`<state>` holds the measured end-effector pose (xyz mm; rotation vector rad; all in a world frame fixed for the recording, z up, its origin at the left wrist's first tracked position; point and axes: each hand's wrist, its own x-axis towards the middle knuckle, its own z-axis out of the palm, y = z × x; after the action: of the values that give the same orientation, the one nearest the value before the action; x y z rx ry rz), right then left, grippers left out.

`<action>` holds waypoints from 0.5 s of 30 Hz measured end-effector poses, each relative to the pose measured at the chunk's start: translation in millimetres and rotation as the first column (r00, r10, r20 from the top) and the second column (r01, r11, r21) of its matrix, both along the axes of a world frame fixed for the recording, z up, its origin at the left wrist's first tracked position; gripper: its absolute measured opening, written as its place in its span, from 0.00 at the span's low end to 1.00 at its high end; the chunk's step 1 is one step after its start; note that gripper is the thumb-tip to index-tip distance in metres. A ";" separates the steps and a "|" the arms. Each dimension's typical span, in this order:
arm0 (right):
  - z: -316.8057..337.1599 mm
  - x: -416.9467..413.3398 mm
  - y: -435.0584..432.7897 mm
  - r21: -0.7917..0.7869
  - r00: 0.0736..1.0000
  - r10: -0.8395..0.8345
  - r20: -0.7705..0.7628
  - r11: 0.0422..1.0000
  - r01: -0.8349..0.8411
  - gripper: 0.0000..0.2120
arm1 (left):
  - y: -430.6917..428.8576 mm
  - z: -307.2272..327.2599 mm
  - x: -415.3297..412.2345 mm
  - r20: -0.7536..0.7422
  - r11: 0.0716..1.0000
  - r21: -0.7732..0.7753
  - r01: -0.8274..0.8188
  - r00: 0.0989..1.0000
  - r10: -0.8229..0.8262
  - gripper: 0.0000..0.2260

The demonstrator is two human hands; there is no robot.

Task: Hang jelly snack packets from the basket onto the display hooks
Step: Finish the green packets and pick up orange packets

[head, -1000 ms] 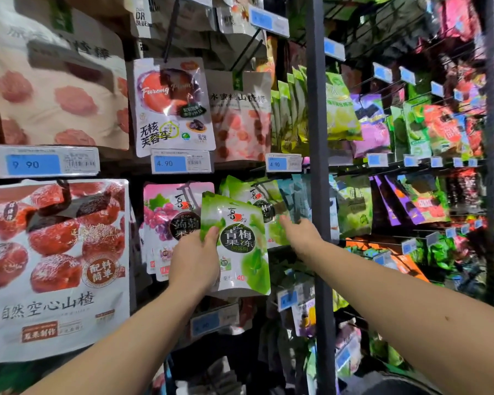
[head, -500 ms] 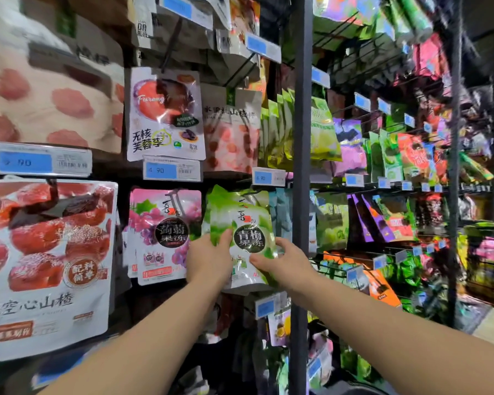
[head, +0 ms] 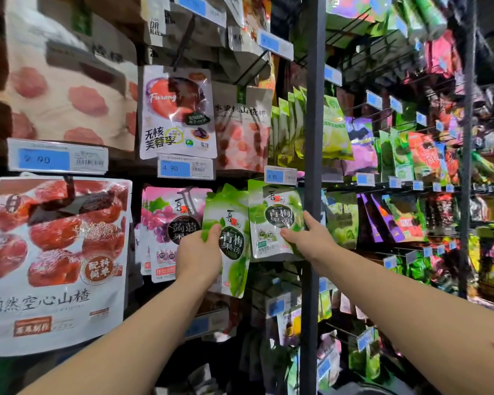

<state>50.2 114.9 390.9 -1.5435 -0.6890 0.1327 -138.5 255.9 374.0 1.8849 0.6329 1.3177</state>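
Observation:
My left hand (head: 198, 256) grips a green plum jelly packet (head: 234, 243) by its left edge, holding it in front of the display, lower than the row. My right hand (head: 308, 240) holds the lower right part of a second green jelly packet (head: 274, 220) that hangs on the hook below the 4.90 tag (head: 280, 175). A pink grape jelly packet (head: 169, 223) hangs just left of my left hand. The basket is out of view.
A grey upright post (head: 313, 166) stands right beside my right hand. Large red hawthorn bags (head: 54, 252) hang at the left. Price tags (head: 184, 168) jut out above the jelly row. More snack packets fill the hooks at right (head: 397, 212).
The two green packets have separated: my left hand lowered its packet to the left, while my right hand moved up to the right onto the hanging packet.

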 end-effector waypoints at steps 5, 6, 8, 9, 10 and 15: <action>1.6 -3.4 4.3 -0.057 0.998 -0.016 0.065 0.998 0.020 0.45 | 5.8 -1.3 -2.6 0.030 1.000 -0.031 0.002 1.000 -0.001 0.25; 0.6 -2.6 5.6 -0.068 0.995 -0.020 0.094 0.997 0.026 0.44 | 6.9 -1.5 -3.0 0.024 1.000 -0.027 -0.006 1.000 0.007 0.25; -1.4 -1.1 7.8 -0.077 0.991 -0.028 0.131 0.996 0.038 0.44 | 7.3 -1.3 -3.8 0.017 1.000 -0.023 -0.008 1.000 0.008 0.25; -2.3 -0.6 9.3 -0.082 0.989 -0.033 0.141 0.996 0.045 0.43 | 7.2 -1.3 -4.1 0.019 1.000 -0.022 0.001 1.000 0.000 0.25; -3.3 -0.1 10.9 -0.086 0.989 -0.035 0.145 0.995 0.048 0.43 | 7.5 -1.4 -4.1 0.020 1.000 -0.022 0.011 1.000 -0.011 0.25; -7.7 2.3 14.5 -0.052 0.989 -0.031 0.144 0.998 0.039 0.41 | 12.3 -4.3 -4.4 0.018 1.000 -0.007 0.028 0.999 -0.028 0.25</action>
<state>52.5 129.5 383.2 -1.6281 -0.7762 0.0139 -142.9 268.2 369.7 1.8676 0.5994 1.3110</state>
